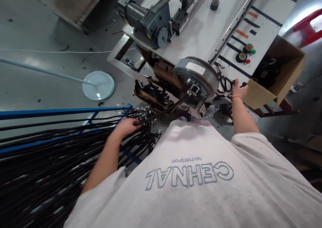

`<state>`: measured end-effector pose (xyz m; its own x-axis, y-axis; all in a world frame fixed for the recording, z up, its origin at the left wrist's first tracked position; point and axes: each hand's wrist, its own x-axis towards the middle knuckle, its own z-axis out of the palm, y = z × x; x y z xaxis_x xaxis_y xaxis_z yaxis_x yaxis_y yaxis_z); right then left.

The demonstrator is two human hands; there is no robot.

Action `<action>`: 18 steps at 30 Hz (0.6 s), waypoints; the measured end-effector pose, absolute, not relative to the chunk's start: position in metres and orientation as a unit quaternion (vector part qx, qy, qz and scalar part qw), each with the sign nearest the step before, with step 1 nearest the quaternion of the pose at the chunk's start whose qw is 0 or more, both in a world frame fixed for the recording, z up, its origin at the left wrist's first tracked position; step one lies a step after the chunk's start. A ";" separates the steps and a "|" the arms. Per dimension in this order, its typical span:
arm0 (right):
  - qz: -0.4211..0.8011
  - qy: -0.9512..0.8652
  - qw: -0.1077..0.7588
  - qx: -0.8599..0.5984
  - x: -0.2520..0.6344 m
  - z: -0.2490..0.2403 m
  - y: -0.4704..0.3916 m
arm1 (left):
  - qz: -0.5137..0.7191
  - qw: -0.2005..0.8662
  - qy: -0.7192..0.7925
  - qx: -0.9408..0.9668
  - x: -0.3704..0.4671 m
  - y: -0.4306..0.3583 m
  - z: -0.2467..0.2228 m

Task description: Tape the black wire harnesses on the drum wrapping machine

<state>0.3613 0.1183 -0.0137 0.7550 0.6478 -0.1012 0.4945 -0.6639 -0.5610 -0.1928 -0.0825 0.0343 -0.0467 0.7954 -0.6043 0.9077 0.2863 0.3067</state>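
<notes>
My left hand [127, 126] is closed around a black cable [163, 112]. The cable runs from its fingers up to the shaft end of a grey wheel-like drum [198, 74]. That drum carries a white paper label and rests at the bench's near edge. My right hand [239, 91] is at the bench edge, beside a pair of black-handled scissors [222, 80] and the flap of a cardboard box [284, 73]. Its finger and thumb are around something small and dark with a bit of red near it, too covered to name.
A motor-driven machine [148, 20] stands on the white bench [198, 30]. Tape rolls [242, 57] and black and orange strips lie at the right. Many black cables [62, 154] hang over a blue rack [62, 112] at left. A round-based stand [98, 85] is on the floor.
</notes>
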 end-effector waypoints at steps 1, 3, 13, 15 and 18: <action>0.146 -0.312 0.256 -0.903 0.361 -0.012 0.118 | -0.095 0.433 0.694 0.567 -0.175 -0.101 0.032; 0.141 -0.300 0.249 -0.910 0.359 -0.009 0.118 | -0.071 0.538 0.643 0.540 -0.144 -0.131 0.030; 0.146 -0.306 0.254 -0.906 0.358 -0.008 0.118 | 0.195 0.500 0.660 0.526 -0.089 -0.138 0.059; 0.145 -0.305 0.258 -0.905 0.359 -0.009 0.118 | 0.222 0.476 0.681 0.510 -0.076 -0.133 0.055; 0.137 -0.308 0.262 -0.904 0.359 -0.010 0.118 | 0.247 0.465 0.693 0.493 -0.057 -0.125 0.046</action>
<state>0.3591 0.1179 -0.0099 0.7729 0.6287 -0.0854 0.4854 -0.6726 -0.5586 -0.0570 -0.1250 0.0464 -0.0813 0.9124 -0.4013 0.4527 0.3925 0.8007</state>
